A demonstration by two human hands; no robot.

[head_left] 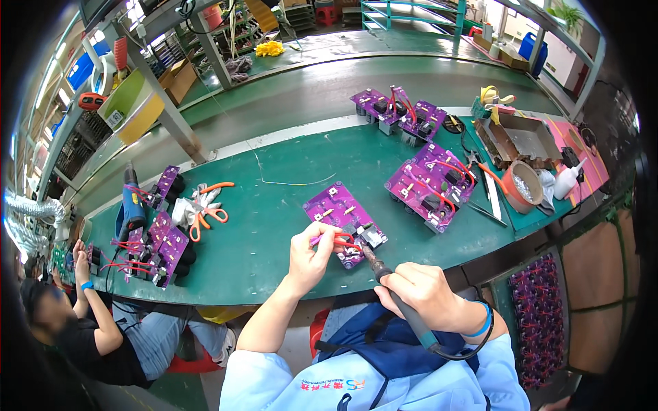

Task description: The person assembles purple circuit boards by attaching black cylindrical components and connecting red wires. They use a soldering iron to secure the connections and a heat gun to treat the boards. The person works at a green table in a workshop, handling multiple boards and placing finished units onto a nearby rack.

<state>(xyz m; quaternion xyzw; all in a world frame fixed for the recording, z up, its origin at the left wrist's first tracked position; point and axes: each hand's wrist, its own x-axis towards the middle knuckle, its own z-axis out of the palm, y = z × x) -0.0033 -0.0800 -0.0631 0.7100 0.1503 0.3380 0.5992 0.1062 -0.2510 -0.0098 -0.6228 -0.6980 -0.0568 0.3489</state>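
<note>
Purple circuit board [336, 198], the one being worked on, lies flat on the green desk [260, 233] straight in front of the person, its near end between the two hands. The left grip [312, 257] is pinched on red wires [349, 238] that curve down to that end of the board. The right grip [425, 291] is wrapped round a soldering iron [408, 305], its tip pointing at the wires; whether tip and joint actually touch is too small to tell. The step in hand looks like soldering these leads, and the next move seems to call for the wires kept steady while the tip meets the joint squarely, clear of neighbouring parts.

Towards the right end of the desk sits a round orange pot [510, 190], with pale, crumpled-looking material inside it, hard to identify. Just beyond it stands a brownish, shallow metal tray [504, 149]; I can't make out its contents. Lower right, below desk level, a crate [504, 312] is packed with rows of small purple boards [538, 315] bearing reddish bits.
</note>
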